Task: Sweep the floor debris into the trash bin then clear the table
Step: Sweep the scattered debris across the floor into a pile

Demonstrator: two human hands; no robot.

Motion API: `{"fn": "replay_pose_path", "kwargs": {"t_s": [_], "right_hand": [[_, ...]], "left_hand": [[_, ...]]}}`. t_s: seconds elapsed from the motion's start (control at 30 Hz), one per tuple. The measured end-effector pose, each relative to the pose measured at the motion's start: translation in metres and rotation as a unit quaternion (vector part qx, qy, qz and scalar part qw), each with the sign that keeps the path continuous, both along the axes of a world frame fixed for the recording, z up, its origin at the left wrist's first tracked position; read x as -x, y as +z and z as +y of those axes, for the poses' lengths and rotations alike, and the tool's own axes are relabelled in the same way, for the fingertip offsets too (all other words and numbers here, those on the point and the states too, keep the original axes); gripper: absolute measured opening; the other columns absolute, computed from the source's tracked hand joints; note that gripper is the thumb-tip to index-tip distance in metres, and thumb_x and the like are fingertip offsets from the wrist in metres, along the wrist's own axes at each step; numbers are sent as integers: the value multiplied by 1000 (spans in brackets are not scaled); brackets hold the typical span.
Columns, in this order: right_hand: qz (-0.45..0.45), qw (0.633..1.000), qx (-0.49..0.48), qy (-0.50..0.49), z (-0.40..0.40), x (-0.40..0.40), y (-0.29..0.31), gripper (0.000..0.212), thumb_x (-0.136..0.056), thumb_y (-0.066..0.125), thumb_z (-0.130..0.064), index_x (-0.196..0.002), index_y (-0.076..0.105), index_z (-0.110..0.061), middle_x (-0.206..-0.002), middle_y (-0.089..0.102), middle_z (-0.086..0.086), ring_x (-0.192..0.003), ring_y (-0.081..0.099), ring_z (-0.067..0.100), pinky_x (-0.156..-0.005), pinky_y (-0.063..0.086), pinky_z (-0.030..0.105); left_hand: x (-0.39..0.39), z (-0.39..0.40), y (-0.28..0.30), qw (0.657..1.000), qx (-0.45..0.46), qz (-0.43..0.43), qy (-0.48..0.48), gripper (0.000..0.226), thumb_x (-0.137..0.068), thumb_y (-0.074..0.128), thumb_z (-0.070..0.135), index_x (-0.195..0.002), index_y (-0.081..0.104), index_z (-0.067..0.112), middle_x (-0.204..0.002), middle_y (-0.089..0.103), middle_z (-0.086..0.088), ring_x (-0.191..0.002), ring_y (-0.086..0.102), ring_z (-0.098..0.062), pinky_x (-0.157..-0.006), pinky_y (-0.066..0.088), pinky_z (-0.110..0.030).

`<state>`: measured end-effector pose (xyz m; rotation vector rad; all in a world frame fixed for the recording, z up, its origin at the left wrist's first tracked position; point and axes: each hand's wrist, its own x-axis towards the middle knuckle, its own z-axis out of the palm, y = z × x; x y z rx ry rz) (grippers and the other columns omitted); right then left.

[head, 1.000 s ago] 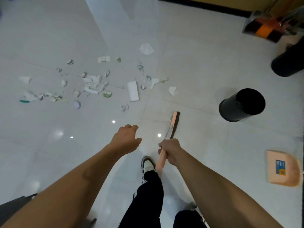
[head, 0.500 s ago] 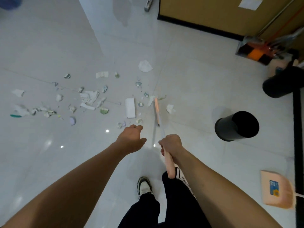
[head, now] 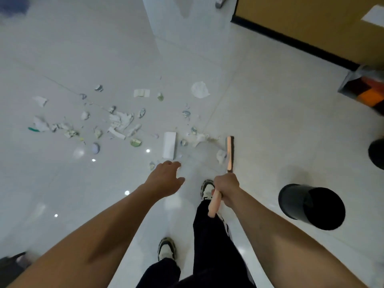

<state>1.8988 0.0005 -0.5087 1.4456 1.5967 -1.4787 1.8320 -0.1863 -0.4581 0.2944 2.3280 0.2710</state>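
My right hand [head: 226, 189] grips the peach handle of a hand brush [head: 229, 153], whose head is down at the right end of the litter, beside a crumpled white scrap [head: 220, 156]. Torn paper, small wrappers and a flat white box [head: 169, 147] lie scattered over the pale tiled floor [head: 259, 113], from the middle out to the left. My left hand [head: 166, 179] hangs loose above the floor and holds nothing. A black trash bin [head: 310, 205] stands open on the right, near my right forearm.
A second dark bin [head: 377, 153] is cut off by the right edge. A wood-coloured wall with a black skirting [head: 291, 42] runs across the top right, with an orange and black object [head: 367, 90] at its foot. My shoes [head: 166, 248] are on the floor below my hands.
The brush head has gone forward to the edge of the litter and now lies beside a white scrap. My view has moved closer; the peach dustpan on the right has left the frame.
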Motion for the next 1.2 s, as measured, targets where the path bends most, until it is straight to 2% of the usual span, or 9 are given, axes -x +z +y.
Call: {"fn": "replay_pose_path", "kwargs": {"t_s": [0.07, 0.13, 0.23, 0.37, 0.47, 0.67, 0.87, 1.03, 1.2], "right_hand": [[-3, 1000, 31, 4, -16, 13, 3, 11, -77, 49, 1, -85, 58, 2, -70, 65, 18, -60, 66, 33, -62, 57, 38], [-6, 998, 64, 8, -32, 26, 6, 17, -76, 48, 1, -88, 60, 1, -77, 66, 20, -45, 62, 26, -50, 54, 32], [-15, 994, 106, 16, -42, 50, 10, 9, -78, 49, 5, -83, 55, 1, -75, 60, 17, -31, 54, 18, -42, 47, 25], [-29, 990, 120, 64, -34, 79, 14, 10, -79, 59, 4, -70, 60, 1, -46, 56, 10, -29, 48, 18, -38, 42, 21], [1, 991, 101, 86, -36, 94, 25, 6, -76, 57, 5, -73, 59, 0, -56, 57, 14, -31, 49, 20, -39, 43, 22], [46, 993, -10, 110, -19, 139, 28, 6, -82, 53, 2, -86, 56, -2, -78, 61, 17, -35, 55, 23, -43, 47, 27], [20, 987, -92, 127, 1, 216, 2, 9, -82, 58, 3, -90, 60, 6, -79, 67, 23, -31, 58, 23, -42, 49, 27], [-15, 982, -51, 183, -43, 267, -11, 11, -85, 59, 2, -96, 57, 3, -87, 62, 22, -38, 57, 25, -39, 46, 25], [-32, 984, 37, 171, -64, 319, 21, 2, -82, 60, 6, -85, 60, 6, -62, 54, 15, -34, 47, 19, -37, 39, 20]], "left_hand": [[9, 2, 2, 1000, -1, -5, 30, 58, -93, 57, 42, -145, 41, 21, -146, 45, -7, -133, 41, -28, -106, 37, -41], [14, 0, 3, 999, 5, -8, 53, 58, -93, 57, 42, -145, 42, 21, -145, 47, -7, -132, 43, -27, -104, 39, -39], [25, -9, 4, 996, 27, -5, 82, 58, -91, 58, 43, -143, 44, 21, -141, 51, -7, -126, 49, -26, -98, 42, -34], [45, -19, 5, 993, 30, -6, 113, 58, -90, 59, 45, -142, 46, 23, -139, 53, -6, -123, 51, -25, -94, 42, -32], [60, -20, 5, 991, 23, -6, 132, 57, -90, 58, 45, -141, 47, 22, -137, 53, -8, -122, 51, -27, -94, 42, -34], [97, -22, 6, 990, 1, 1, 142, 58, -91, 57, 41, -143, 44, 19, -139, 50, -10, -126, 46, -28, -100, 40, -38], [154, -43, -8, 989, -17, 16, 143, 57, -91, 56, 38, -143, 44, 18, -141, 48, -9, -130, 42, -27, -101, 38, -39], [204, -74, -26, 989, -13, -21, 145, 54, -90, 56, 38, -139, 47, 16, -133, 53, -11, -124, 46, -28, -95, 41, -38], [266, -95, -26, 989, 1, -35, 142, 57, -90, 56, 41, -141, 45, 16, -134, 53, -12, -124, 47, -29, -97, 41, -38]]}}
